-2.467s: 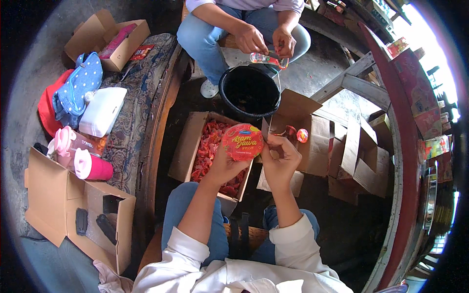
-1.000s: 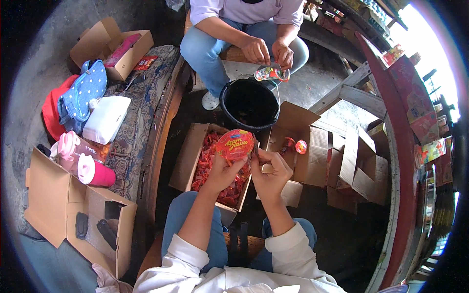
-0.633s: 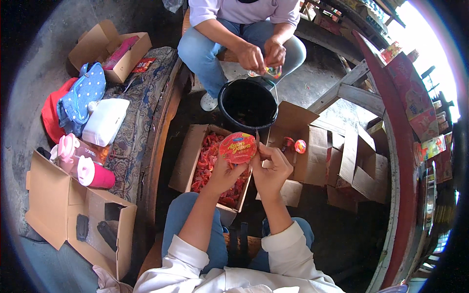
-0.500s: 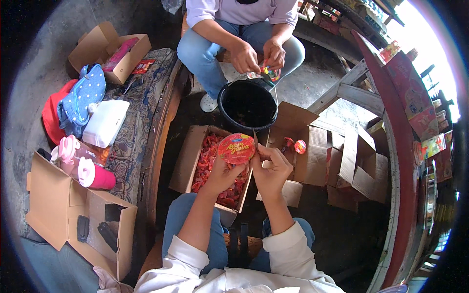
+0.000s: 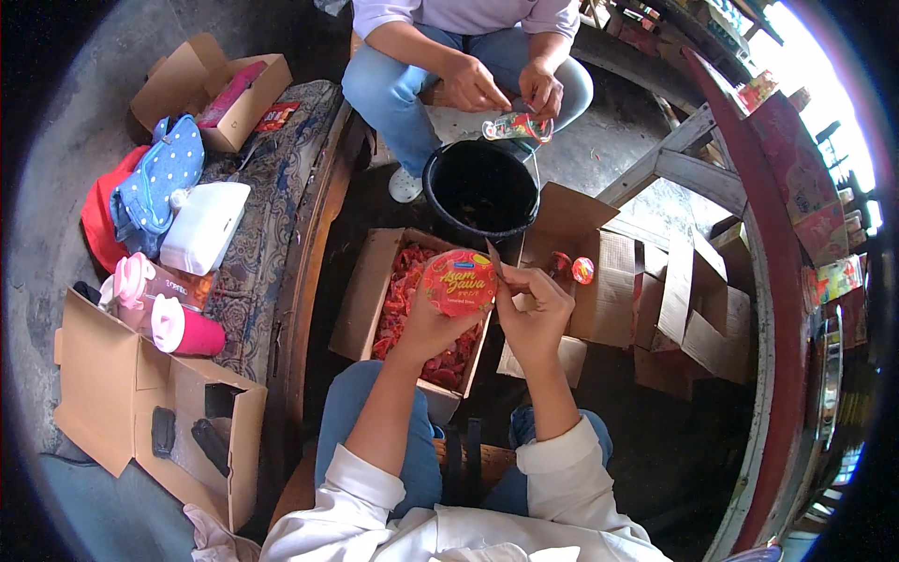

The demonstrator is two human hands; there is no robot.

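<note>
My left hand (image 5: pixel 431 328) is closed round a drink cup (image 5: pixel 460 282), its red printed lid facing up toward me. In my right hand (image 5: pixel 537 311) is a thin dark blade (image 5: pixel 493 253), pinched with its tip pointing away from me beside the lid's right edge. The cup's body is mostly hidden under the lid and my fingers. Below my hands stands a cardboard box (image 5: pixel 352 318) filled with red lid scraps (image 5: pixel 401 298).
Across from me, a seated co-worker's hands (image 5: pixel 478 86) hold a clear printed cup (image 5: pixel 516 126) over a black bucket (image 5: pixel 434 199). Cups (image 5: pixel 582 271) lie in an open carton (image 5: pixel 599 309) at right. A patterned bench (image 5: pixel 272 187) at left bears bags and tumblers.
The co-worker's cup has tipped onto its side above the bucket. My hands keep hold of the cup and blade, with only a slight shift; the whole view has moved a little.
</note>
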